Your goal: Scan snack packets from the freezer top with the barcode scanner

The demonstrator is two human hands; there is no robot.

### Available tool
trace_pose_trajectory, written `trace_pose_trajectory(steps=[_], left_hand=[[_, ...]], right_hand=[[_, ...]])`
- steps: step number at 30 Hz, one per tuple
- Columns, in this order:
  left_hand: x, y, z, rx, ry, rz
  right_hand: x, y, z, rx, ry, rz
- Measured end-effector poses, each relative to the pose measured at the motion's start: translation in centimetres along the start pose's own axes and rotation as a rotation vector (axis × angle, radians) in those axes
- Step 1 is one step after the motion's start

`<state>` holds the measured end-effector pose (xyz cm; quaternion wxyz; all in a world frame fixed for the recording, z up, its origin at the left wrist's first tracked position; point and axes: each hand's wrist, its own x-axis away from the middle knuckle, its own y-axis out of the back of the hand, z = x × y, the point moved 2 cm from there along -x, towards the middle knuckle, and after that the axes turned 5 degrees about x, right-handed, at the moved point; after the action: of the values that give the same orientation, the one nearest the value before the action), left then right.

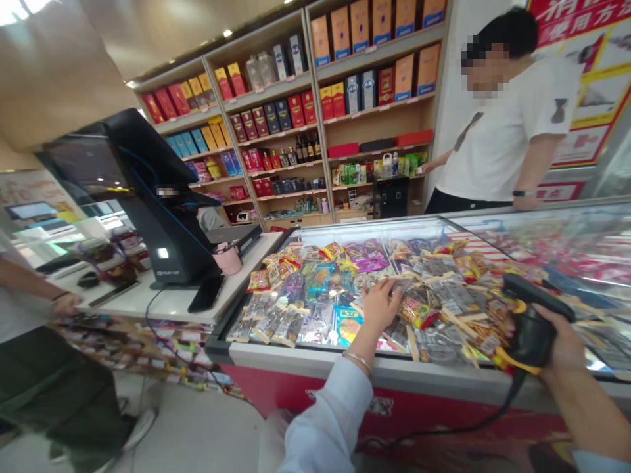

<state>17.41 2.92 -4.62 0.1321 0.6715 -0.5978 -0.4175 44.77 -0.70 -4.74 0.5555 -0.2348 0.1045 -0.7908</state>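
Left hand [380,305] open, fingers lightly spread, touching the foil snack sachets [419,312] heaped ahead of it in the chest freezer [305,355]; right hand [562,345] closed around a black-and-yellow barcode scanner [530,335], long axis slanting above the heap's right side, the left hand nearer the heap.

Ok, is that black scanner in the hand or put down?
In the hand: the right hand grips the corded barcode scanner above the snack packets.
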Motion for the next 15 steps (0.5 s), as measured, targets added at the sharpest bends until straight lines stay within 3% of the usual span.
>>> trace_pose_trajectory(steps=[4,10,13,15], left_hand=[[-0.2,0.2,-0.1,0.000,0.024,0.000],[-1.2,0.4,-0.1,0.016,-0.012,0.112],[-1.6,2.2,0.2,0.022,-0.008,0.074],[-1.7,4.5,0.7,0.035,-0.011,0.005]], right_hand=[[0.3,-0.5,0.7,0.036,-0.031,-0.026],[1.4,-2.7,2.1,0.079,-0.004,0.024],[2.5,-4.0,3.0,0.078,0.039,0.021],[3.2,-5.2,3.5,0.083,0.054,0.044]])
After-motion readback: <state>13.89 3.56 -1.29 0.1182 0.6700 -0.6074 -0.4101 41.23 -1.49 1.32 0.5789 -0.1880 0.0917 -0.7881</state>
